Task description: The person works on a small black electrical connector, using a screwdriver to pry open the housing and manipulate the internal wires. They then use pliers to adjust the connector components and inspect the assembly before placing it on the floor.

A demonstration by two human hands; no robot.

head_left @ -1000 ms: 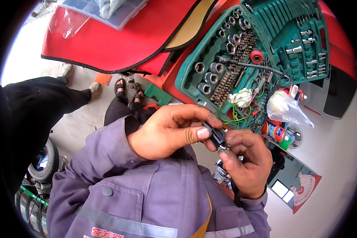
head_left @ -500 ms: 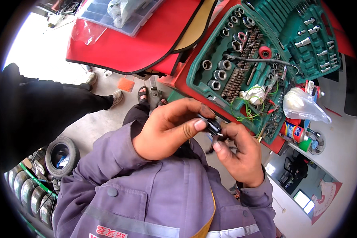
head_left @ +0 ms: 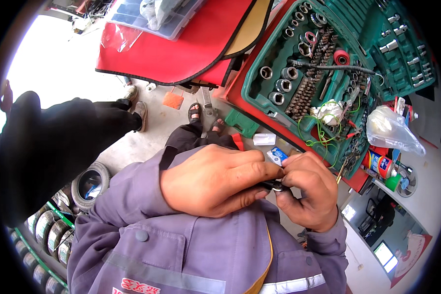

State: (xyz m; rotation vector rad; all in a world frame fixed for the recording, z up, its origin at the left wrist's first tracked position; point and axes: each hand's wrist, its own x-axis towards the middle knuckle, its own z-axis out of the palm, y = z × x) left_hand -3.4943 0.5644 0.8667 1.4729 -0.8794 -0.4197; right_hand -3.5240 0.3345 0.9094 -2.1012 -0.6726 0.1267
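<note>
- where is the small black part (head_left: 268,184)?
- just right of the frame's centre; left hand (head_left: 215,182) pinches it, right hand (head_left: 309,190) grasps its end.
- then steady, light pressure is best, i think.

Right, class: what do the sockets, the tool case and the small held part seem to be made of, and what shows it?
Sockets: metal, likely chromed steel, polished; bright glints show it.
Tool case: probably plastic, smooth green; its moulded hollows suggest that.
Held part: mostly hidden; dark, perhaps plastic, with a shiny end that could be metal.
</note>
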